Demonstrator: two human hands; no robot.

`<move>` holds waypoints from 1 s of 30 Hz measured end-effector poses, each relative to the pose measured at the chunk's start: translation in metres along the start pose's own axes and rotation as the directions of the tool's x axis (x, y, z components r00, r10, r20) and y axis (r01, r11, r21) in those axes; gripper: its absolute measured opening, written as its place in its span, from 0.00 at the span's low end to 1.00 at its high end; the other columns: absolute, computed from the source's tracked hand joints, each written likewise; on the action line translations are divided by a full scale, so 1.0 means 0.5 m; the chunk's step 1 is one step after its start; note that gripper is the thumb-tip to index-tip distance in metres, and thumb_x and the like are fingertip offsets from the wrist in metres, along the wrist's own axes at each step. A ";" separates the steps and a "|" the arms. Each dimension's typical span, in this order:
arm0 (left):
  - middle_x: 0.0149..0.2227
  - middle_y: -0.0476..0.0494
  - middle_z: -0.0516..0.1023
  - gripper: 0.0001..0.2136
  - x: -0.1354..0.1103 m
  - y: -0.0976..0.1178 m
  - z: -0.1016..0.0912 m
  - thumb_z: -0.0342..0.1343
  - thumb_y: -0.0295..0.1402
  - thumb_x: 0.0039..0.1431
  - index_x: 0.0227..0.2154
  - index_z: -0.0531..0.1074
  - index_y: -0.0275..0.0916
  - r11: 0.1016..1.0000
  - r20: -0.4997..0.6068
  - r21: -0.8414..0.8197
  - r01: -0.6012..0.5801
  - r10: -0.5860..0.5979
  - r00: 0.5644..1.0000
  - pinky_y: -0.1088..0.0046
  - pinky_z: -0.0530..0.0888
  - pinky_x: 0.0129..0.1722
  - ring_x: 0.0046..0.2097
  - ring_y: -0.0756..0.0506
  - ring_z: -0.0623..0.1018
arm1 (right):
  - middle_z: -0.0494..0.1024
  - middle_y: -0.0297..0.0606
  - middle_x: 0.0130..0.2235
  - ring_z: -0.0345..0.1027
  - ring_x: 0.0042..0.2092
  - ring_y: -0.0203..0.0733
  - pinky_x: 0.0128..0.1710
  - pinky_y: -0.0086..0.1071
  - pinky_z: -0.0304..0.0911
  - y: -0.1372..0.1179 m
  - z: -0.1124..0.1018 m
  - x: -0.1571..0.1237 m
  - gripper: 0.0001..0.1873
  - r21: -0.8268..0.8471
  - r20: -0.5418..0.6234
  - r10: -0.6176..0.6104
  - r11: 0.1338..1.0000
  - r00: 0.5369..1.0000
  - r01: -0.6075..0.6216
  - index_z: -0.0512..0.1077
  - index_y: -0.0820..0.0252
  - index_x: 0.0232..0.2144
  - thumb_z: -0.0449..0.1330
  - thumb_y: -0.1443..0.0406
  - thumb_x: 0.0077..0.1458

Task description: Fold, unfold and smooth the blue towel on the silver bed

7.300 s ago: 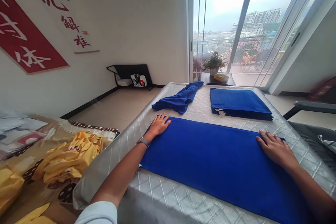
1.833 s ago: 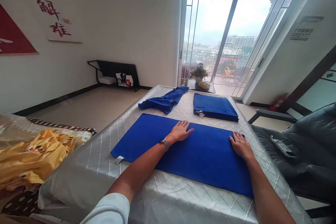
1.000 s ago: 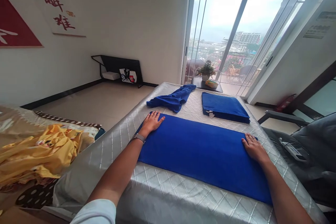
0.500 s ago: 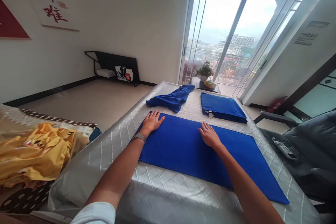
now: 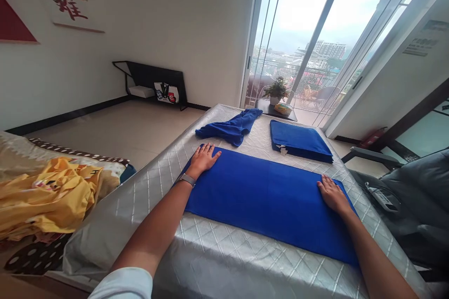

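Note:
A blue towel (image 5: pixel 266 201) lies spread flat and smooth across the silver quilted mattress (image 5: pixel 224 247). My left hand (image 5: pixel 204 158) rests palm down on its far left corner, fingers stretched out. Near the towel's right end, my right hand (image 5: pixel 334 192) presses flat on the cloth with its fingers extended. Beyond the towel sits a stack of folded blue towels (image 5: pixel 298 139) with small white tags at the near left corner. To the left of that stack lies a crumpled blue towel (image 5: pixel 231 128).
Yellow clothing (image 5: pixel 59 196) is heaped at the left on patterned bedding. A black armchair (image 5: pixel 417 196) with a remote control (image 5: pixel 382 196) on it stands close by the right side. Past the far end are a small table with a potted plant (image 5: pixel 276 91) and a glass sliding door.
My right hand has slid rightward over the towel from its middle to near its right end. The left hand stays on the far left corner.

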State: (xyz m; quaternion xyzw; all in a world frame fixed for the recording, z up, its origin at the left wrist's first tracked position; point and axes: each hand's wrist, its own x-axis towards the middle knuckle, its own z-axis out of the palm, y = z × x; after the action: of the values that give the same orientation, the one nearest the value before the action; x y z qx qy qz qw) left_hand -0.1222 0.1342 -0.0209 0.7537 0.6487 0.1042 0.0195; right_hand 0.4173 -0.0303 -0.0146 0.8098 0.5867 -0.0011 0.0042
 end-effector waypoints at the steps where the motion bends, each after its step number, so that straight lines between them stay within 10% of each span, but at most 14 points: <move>1: 0.73 0.38 0.52 0.34 0.000 0.001 -0.001 0.33 0.53 0.71 0.71 0.53 0.36 1.000 -0.001 0.001 0.001 -0.001 1.000 0.57 0.45 0.71 0.73 0.39 0.52 | 0.47 0.48 0.74 0.38 0.74 0.48 0.71 0.48 0.40 0.030 0.003 0.001 0.38 0.004 -0.012 0.026 1.000 1.000 -0.025 0.47 0.74 0.72 0.32 0.56 0.68; 8: 0.73 0.37 0.51 0.35 -0.002 0.003 -0.005 0.32 0.53 0.71 0.71 0.52 0.34 1.000 0.005 0.008 0.004 -0.004 1.000 0.57 0.45 0.71 0.73 0.40 0.51 | 0.51 0.52 0.72 0.44 0.73 0.53 0.70 0.50 0.45 0.050 -0.028 -0.007 0.37 -0.001 0.006 0.123 0.992 0.992 -0.123 0.50 0.77 0.70 0.33 0.57 0.68; 18: 0.73 0.37 0.51 0.34 -0.002 0.004 -0.002 0.33 0.53 0.72 0.71 0.52 0.34 1.000 -0.006 0.014 -0.004 0.004 1.000 0.56 0.46 0.71 0.73 0.40 0.51 | 0.48 0.43 0.73 0.37 0.74 0.43 0.72 0.41 0.36 -0.330 -0.059 -0.099 0.36 0.051 -0.025 -0.271 0.961 0.962 0.272 0.49 0.69 0.72 0.34 0.55 0.70; 24: 0.72 0.35 0.54 0.33 -0.007 0.003 -0.021 0.34 0.50 0.72 0.70 0.55 0.33 0.999 -0.063 0.022 -0.025 0.027 0.998 0.56 0.50 0.71 0.72 0.38 0.55 | 0.46 0.41 0.74 0.35 0.74 0.42 0.72 0.41 0.33 -0.410 -0.047 -0.097 0.34 0.070 0.016 -0.279 0.958 0.960 0.278 0.47 0.67 0.72 0.33 0.56 0.71; 30: 0.69 0.31 0.62 0.32 -0.091 0.170 -0.055 0.32 0.49 0.73 0.67 0.62 0.30 0.947 -0.175 0.018 -0.321 0.319 0.931 0.56 0.53 0.70 0.71 0.38 0.59 | 0.46 0.42 0.74 0.35 0.74 0.42 0.72 0.41 0.32 -0.406 -0.036 -0.095 0.34 0.073 0.005 -0.276 0.959 0.961 0.275 0.46 0.66 0.73 0.34 0.57 0.71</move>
State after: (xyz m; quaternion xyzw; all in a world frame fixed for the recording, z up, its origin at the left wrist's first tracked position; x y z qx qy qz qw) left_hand -0.0509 0.0732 0.0142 0.8369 0.5158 0.1758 -0.0508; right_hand 0.2096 -0.0121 0.0028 0.7197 0.6934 -0.0287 -0.0205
